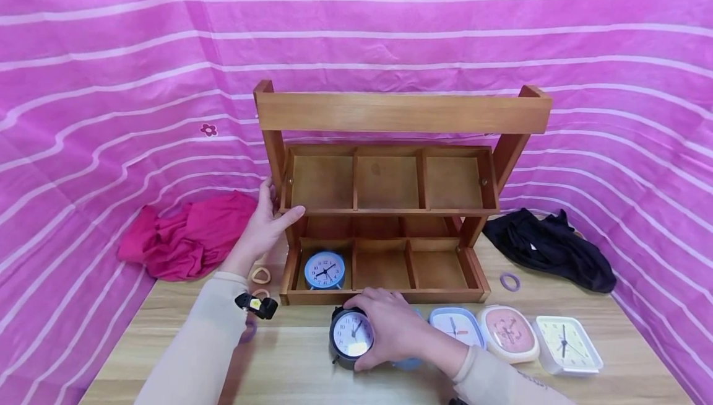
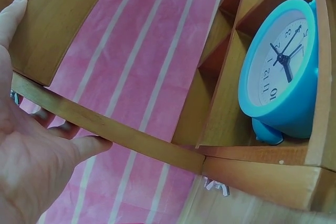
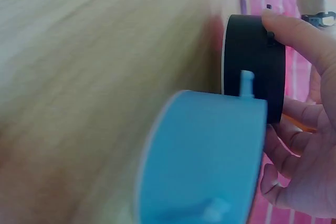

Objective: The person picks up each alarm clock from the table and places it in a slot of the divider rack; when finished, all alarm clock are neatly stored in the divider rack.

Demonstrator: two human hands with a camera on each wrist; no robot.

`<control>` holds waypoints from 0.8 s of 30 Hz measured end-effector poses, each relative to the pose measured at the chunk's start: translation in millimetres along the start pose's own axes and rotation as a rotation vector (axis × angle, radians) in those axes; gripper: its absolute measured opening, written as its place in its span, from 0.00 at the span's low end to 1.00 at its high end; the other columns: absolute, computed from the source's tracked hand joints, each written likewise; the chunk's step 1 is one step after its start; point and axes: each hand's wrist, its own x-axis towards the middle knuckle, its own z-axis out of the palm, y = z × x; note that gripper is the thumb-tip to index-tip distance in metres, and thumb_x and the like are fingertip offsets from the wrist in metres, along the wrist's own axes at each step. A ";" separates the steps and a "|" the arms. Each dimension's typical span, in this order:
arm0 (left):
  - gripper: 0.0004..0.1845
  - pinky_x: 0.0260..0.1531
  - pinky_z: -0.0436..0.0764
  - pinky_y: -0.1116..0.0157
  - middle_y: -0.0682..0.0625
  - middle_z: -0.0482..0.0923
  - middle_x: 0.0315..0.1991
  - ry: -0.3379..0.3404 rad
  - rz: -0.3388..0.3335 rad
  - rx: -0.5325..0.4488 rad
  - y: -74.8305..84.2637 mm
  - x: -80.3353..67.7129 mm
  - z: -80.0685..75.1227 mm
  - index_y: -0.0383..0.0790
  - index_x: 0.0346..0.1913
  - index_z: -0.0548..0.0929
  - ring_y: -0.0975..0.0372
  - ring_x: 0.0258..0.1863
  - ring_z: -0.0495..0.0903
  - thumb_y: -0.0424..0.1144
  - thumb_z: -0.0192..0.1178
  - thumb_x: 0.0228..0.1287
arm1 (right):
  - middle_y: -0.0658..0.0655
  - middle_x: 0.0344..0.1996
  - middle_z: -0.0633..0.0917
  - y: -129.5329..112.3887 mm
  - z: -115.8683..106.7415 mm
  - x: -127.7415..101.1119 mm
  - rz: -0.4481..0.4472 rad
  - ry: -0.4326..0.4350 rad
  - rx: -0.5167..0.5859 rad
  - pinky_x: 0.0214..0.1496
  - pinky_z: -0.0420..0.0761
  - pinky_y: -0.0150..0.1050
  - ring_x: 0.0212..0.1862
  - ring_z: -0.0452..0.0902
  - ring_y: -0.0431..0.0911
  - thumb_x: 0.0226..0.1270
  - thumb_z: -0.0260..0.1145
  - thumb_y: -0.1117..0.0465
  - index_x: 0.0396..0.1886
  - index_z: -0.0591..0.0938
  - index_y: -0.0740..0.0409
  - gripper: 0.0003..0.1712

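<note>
A two-tier wooden shelf (image 1: pixel 401 114) with open compartments stands mid-table. My left hand (image 1: pixel 271 213) grips its left post, thumb lying along the front rail of the upper tier (image 2: pixel 131 137). A blue round alarm clock (image 1: pixel 324 270) stands in the lower left compartment, close in the left wrist view as the blue clock (image 2: pixel 283 72). My right hand (image 1: pixel 384 330) holds a black round alarm clock (image 1: pixel 351 335) on the table in front of the shelf, fingers (image 3: pixel 299 30) wrapped over the black clock's (image 3: pixel 254 66) rim. Another blue clock (image 3: pixel 205 156) lies right beside it.
Three squarish clocks lie in a row at the right: light blue (image 1: pixel 458 326), pink (image 1: pixel 508 332), cream (image 1: pixel 565 343). A pink cloth (image 1: pixel 189 238) lies left, a black cloth (image 1: pixel 551 247) right. Hair ties: purple (image 1: pixel 509 282), beige (image 1: pixel 260 275). Pink striped fabric surrounds the table.
</note>
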 end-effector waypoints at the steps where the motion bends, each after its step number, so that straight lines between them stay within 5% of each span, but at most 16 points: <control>1: 0.49 0.78 0.56 0.44 0.38 0.47 0.82 0.001 0.002 -0.003 0.1 0.3 0.0 0.45 0.82 0.39 0.46 0.81 0.50 0.36 0.63 0.74 | 0.42 0.55 0.81 -1.0 -2.1 0.2 -0.003 0.007 -0.003 0.65 0.75 0.56 0.60 0.76 0.44 0.38 0.88 0.35 0.63 0.80 0.44 0.51; 24: 0.51 0.76 0.59 0.41 0.38 0.48 0.81 0.001 0.007 0.032 -1.5 -2.2 -1.4 0.49 0.83 0.39 0.44 0.81 0.52 0.40 0.66 0.73 | 0.39 0.52 0.80 -3.8 -40.4 5.0 -0.019 0.037 0.157 0.57 0.83 0.45 0.58 0.73 0.41 0.38 0.90 0.40 0.65 0.81 0.42 0.50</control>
